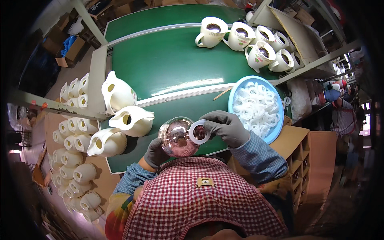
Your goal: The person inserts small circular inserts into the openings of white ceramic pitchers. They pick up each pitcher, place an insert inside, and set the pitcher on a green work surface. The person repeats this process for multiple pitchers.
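Head view: across a glossy green worktable (160, 68), a round light-blue basin (279, 127) at right holds a heap of translucent white rings (256, 106), and three cream-coloured spouted jugs (138, 120) sit at left. Over the table's near edge is a rounded, mirror-bright flask (176, 138) — silvery pink, full of warped reflections, its mouth dark reddish and turned rightward. The grey-gloved left hand (155, 154) cups its left side, fingers partly hidden; the grey-gloved right hand (226, 129) pinches, nearly closed, a flat white ring (203, 141) at the mouth — whether fully seated, I cannot tell.
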`<action>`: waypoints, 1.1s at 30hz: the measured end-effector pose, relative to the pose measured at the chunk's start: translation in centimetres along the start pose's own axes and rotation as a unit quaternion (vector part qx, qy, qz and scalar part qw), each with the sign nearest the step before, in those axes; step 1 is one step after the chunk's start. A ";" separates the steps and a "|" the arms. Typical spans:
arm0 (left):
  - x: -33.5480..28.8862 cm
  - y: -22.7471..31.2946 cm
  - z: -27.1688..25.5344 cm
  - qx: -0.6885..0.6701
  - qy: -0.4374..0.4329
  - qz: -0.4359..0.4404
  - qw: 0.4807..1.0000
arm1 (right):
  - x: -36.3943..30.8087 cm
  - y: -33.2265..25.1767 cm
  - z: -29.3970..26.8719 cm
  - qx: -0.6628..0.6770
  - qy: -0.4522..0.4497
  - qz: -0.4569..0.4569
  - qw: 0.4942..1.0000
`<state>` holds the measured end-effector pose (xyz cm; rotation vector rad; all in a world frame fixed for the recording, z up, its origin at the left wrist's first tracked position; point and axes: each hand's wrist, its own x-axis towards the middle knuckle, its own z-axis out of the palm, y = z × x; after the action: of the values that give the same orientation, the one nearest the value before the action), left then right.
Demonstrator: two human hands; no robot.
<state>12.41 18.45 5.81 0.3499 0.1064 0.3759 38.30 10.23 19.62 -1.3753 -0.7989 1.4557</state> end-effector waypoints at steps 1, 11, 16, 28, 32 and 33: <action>-0.4 0.1 -0.1 -0.004 0.001 -0.003 1.000 | -0.1 0.3 0.5 -0.033 0.013 -0.032 0.999; -3.1 1.8 2.4 -0.036 0.037 0.054 0.997 | -0.8 2.2 4.3 -0.092 -0.040 0.067 0.993; -3.8 3.3 2.5 -0.017 0.040 0.048 0.998 | -0.1 0.7 4.0 -0.379 0.045 -0.380 0.843; -6.8 1.6 3.3 -0.031 0.100 0.061 0.993 | 3.3 1.7 9.4 -0.330 -0.166 -0.401 0.838; -9.0 0.7 3.1 -0.103 0.094 0.104 0.985 | 5.4 2.4 9.4 -0.328 -0.246 -0.391 0.824; -9.8 1.0 2.9 -0.054 0.125 0.123 0.983 | 6.3 2.7 9.3 -0.281 -0.278 -0.371 0.841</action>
<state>3.47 14.69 9.24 0.2068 0.2887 0.6678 29.22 16.45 16.33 -0.8180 -2.0042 0.9973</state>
